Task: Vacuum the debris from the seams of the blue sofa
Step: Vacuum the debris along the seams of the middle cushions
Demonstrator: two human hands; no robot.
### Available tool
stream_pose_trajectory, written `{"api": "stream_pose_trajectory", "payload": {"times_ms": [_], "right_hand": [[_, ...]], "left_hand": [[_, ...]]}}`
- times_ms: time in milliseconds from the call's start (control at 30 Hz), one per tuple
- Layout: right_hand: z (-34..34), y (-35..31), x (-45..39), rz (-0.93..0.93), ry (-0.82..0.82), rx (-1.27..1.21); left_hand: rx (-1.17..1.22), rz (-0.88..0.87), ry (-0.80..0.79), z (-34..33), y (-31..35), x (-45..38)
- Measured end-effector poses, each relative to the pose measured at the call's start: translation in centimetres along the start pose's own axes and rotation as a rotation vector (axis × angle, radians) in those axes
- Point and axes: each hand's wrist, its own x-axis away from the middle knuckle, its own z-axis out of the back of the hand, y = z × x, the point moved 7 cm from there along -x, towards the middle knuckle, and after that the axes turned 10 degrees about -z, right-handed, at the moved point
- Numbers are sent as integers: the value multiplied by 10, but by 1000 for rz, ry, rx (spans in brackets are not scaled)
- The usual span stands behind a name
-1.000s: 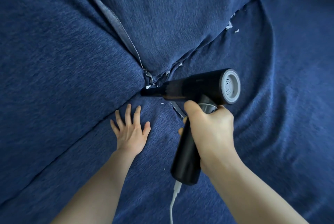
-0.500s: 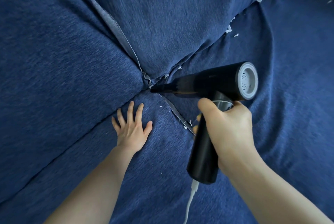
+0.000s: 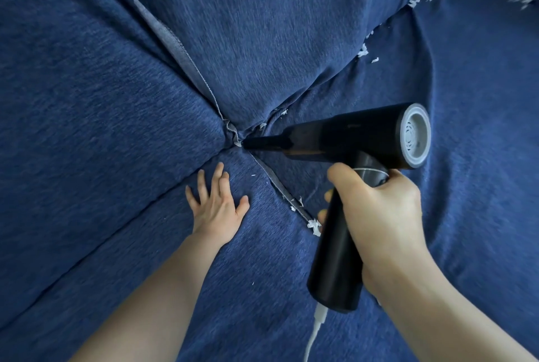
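The right hand point(image 3: 379, 215) is wrapped around the handle of the black vacuum point(image 3: 344, 140), its nozzle at the junction of the blue sofa point(image 3: 87, 99) seams. The left hand point(image 3: 217, 207) presses flat, fingers spread. Best trail the nozzle slowly along the near seam's white debris point(image 3: 313, 226) (more lies upper right), keeping the fabric taut.

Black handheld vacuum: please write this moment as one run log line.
right hand grips black handheld vacuum | nozzle at blue fabric sofa seam junction | left hand flat on cushion | white debris remains
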Motion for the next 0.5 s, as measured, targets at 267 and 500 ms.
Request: {"api": "stream_pose_trajectory", "payload": {"times_ms": [267, 500], "right_hand": [[-35, -7, -8, -18, -43, -55], [-16, 3, -7, -40, 3, -2]], "left_hand": [[-86, -23, -30, -6, 3, 6], [-119, -27, -75, -12, 2, 7]]}}
